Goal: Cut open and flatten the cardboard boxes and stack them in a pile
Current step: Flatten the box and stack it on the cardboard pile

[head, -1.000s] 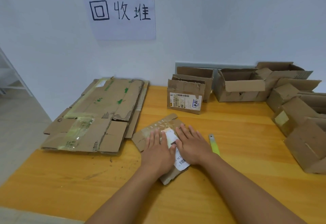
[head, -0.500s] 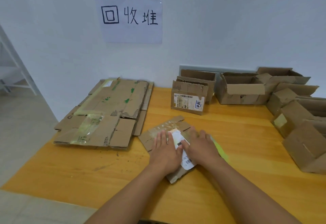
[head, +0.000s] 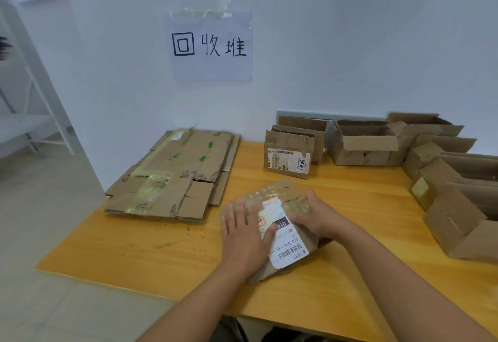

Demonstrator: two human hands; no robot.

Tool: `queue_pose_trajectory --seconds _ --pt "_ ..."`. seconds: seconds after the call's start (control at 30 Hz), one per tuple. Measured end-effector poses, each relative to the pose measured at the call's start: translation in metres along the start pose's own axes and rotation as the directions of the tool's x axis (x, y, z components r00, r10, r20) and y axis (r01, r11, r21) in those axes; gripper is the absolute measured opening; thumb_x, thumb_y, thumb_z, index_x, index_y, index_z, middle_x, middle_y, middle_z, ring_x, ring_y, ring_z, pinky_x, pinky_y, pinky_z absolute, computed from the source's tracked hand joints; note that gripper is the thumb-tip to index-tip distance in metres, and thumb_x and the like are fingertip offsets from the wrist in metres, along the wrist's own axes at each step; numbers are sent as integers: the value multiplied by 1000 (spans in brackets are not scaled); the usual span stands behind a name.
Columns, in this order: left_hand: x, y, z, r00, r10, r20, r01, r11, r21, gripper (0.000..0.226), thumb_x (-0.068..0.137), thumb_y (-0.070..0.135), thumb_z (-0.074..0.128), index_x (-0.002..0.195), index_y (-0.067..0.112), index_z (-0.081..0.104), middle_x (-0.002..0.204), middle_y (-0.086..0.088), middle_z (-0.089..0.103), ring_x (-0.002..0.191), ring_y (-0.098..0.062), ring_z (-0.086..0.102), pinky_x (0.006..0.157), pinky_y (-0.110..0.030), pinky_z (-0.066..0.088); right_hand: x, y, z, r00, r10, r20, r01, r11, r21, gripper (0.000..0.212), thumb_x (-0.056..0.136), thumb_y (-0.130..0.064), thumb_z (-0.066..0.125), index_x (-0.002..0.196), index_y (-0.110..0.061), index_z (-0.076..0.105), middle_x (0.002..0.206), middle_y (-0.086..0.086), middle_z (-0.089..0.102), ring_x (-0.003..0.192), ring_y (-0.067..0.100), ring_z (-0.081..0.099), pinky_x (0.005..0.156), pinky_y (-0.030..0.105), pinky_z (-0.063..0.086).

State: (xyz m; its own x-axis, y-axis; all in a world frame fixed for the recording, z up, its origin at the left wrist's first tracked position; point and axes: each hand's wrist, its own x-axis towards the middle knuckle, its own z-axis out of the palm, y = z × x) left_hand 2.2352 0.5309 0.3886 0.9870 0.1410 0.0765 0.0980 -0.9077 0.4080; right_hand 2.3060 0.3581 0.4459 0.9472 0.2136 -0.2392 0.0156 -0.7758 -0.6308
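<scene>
Cardboard lay everywhere on the yellow wooden tabletop (head: 134, 250). Near the middle, toward the front edge, sat a small flattened box (head: 285, 234) with shiny tape across its far end and a white shipping label (head: 287, 244) bearing a barcode on its top face. The left hand (head: 244, 236) rested palm-down on the box's left part, its fingers (head: 237, 211) straight and a little spread, pressing on the cardboard, the thumb reaching onto the label's edge. The right hand (head: 319, 213) was at the box's right edge, its fingers curled over that edge and gripping it; that side of the box looked slightly raised off the tabletop, though the picture was blurred there. To the left, well apart from the hands, a pile of flattened cardboard (head: 175, 177) lay at the tabletop's far left corner, with tape strips and green marks on the top sheet, partly overhanging the edge. On the wall above it was taped a paper sign (head: 211, 45) with handwritten characters. Against the wall behind the hands stood a small labelled box (head: 288, 158), with another open box (head: 362, 145) just beside it on the right. More uncut boxes (head: 458, 193) crowded the right side of the tabletop.
</scene>
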Motion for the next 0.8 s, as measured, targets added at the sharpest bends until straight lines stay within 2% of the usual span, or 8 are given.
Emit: queue_pose_trajectory --seconds 0.13,0.23,0.3,0.37,0.43,0.5,0.67,0.8 --pt "-6 -4 -8 995 -56 -81 44 988 -148 83 92 70 37 156 29 5 163 1 -19 149 -29 -21 121 -51 2 -19 -4 -9 994 -112 -8 112 986 120 38 94 -30 66 118 -26 36 110 -3 60 92 18 66 73 38 60" --pt "-7 -1 -19 981 -90 -173 23 934 -357 88 88 68 50 154 36 1 159 12 -23 150 -29 -7 117 -54 26 -31 -13 -18 964 -226 -138 251 947 201 26 95 -25 66 102 -24 41 100 -5 63 84 13 66 61 30 58" --pt "-3 -1 -29 964 -134 -229 16 891 -455 95 85 68 54 153 40 -5 160 13 -19 150 -28 5 110 -52 34 -35 -21 -25 941 -256 -221 316 898 305 26 94 -22 66 103 -17 42 101 -1 64 83 16 68 57 33 59" --pt "6 -6 -39 956 -173 -236 5 816 -578 100 82 68 59 153 44 -8 162 8 -6 147 -26 20 104 -45 39 -35 -32 -28 922 -253 -292 356 850 388 27 94 -20 67 104 -16 42 104 0 63 85 17 68 55 33 59" --pt "16 -12 -50 959 -191 -212 -17 702 -712 99 81 65 65 150 53 -5 159 1 23 138 -23 40 100 -40 45 -28 -42 -26 904 -236 -356 380 824 420 29 93 -22 68 104 -18 42 107 -2 60 87 17 66 58 36 60" --pt "26 -20 -60 960 -185 -210 -50 625 -779 94 83 55 69 147 58 -1 148 4 45 126 -20 53 94 -46 54 -16 -53 -20 888 -213 -409 394 811 433 35 92 -23 70 112 -22 41 112 -3 56 92 17 64 65 43 62" --pt "55 -64 -83 932 -177 -317 -81 750 -656 68 92 36 66 145 52 25 143 6 46 126 -15 47 99 -47 49 24 -84 17 853 -316 -415 470 810 350 58 95 -19 64 142 -36 35 129 -11 46 105 8 55 74 25 54" --pt "76 -110 -99 919 -194 -342 -6 862 -506 51 95 31 61 141 39 39 130 0 41 99 -7 49 76 -24 39 64 -115 54 904 -335 -267 417 829 373 61 97 -20 61 146 -43 33 137 -6 42 113 25 57 67 46 63"
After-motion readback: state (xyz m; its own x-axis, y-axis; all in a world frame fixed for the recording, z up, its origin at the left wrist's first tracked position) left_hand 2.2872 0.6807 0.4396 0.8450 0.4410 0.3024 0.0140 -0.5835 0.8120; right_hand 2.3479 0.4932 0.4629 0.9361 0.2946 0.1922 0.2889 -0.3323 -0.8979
